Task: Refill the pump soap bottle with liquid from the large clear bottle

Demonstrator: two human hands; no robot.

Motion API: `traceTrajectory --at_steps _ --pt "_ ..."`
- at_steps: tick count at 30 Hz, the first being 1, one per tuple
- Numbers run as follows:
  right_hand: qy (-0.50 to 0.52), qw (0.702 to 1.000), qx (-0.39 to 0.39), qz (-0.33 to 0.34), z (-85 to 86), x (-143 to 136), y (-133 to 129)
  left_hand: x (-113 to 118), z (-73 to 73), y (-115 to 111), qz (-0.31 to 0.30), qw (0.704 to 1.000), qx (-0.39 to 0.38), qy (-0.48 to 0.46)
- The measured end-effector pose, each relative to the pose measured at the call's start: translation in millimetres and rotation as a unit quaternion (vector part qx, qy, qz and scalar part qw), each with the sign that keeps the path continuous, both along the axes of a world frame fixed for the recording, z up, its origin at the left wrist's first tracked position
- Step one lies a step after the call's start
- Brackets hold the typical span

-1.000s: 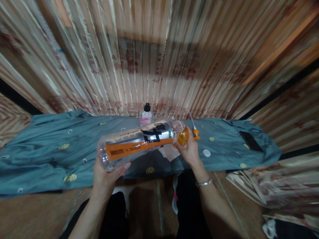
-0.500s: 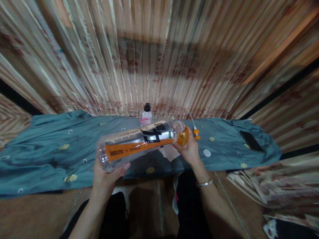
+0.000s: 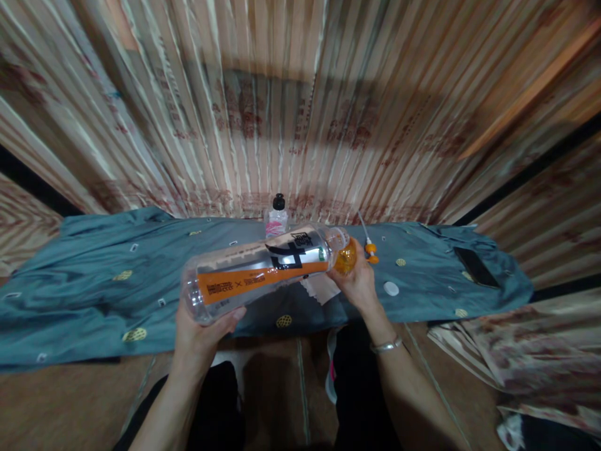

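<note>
A large clear plastic bottle with an orange and silver label lies tilted across my view, its mouth to the right and slightly raised in the picture. My left hand is closed around its base. My right hand grips a small amber bottle right at the large bottle's mouth. Whether the two rims touch I cannot tell. Behind the large bottle stands a clear bottle with a black cap and a pink label, partly covered. An orange pump top with a thin tube lies just beyond my right hand.
A teal patterned cloth covers the low surface. On it are a white round lid, a pale piece of paper under the bottles, and a black phone at the right. A pleated curtain hangs behind.
The hands and both bottles keep nearly the same position. The view has shifted very slightly, and no grip has changed.
</note>
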State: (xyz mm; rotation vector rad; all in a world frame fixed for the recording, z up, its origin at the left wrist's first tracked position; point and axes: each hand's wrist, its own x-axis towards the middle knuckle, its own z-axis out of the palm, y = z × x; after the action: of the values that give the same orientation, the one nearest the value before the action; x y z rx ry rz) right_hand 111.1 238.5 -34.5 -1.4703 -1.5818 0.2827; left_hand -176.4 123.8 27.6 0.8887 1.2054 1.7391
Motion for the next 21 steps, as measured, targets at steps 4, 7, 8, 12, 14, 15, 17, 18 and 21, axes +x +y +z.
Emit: traceTrajectory --at_steps 4,7,8,12,14,15,17,18,21 --pt "-0.002 1.0 0.003 0.003 1.0 -0.7 -0.3 -1.8 -2.7 0.1 0.0 1.0 0.005 -0.004" --pt "0.0 1.0 0.003 0.007 2.8 -1.5 -1.2 -3.6 -5.6 -0.3 0.005 1.0 -0.005 -0.013" --pt "0.0 1.0 0.003 0.009 3.3 -1.8 -1.5 -4.2 -6.2 -0.5 0.006 1.0 -0.007 -0.015" --pt "0.001 1.0 0.003 0.007 3.8 -2.2 -2.2 -5.6 -6.2 -0.7 0.006 1.0 -0.006 -0.017" --pt "0.001 1.0 0.004 0.007 3.2 -1.6 -2.0 -5.6 -5.8 -0.5 0.008 1.0 -0.006 -0.019" --pt "0.001 1.0 0.003 0.008 2.8 -1.2 -1.8 -5.6 -5.8 -0.3 0.01 1.0 -0.006 -0.018" --pt "0.001 1.0 0.0 0.009 2.0 -0.4 -1.3 -5.6 -6.0 -0.1 0.016 1.0 -0.007 -0.017" --pt "0.001 1.0 -0.002 0.009 1.6 0.0 -1.1 -5.6 -6.3 0.0 0.018 1.0 -0.009 -0.019" --pt "0.002 1.0 -0.002 0.009 0.6 0.6 -0.7 -6.0 -7.2 0.2 0.02 0.999 -0.009 -0.024"
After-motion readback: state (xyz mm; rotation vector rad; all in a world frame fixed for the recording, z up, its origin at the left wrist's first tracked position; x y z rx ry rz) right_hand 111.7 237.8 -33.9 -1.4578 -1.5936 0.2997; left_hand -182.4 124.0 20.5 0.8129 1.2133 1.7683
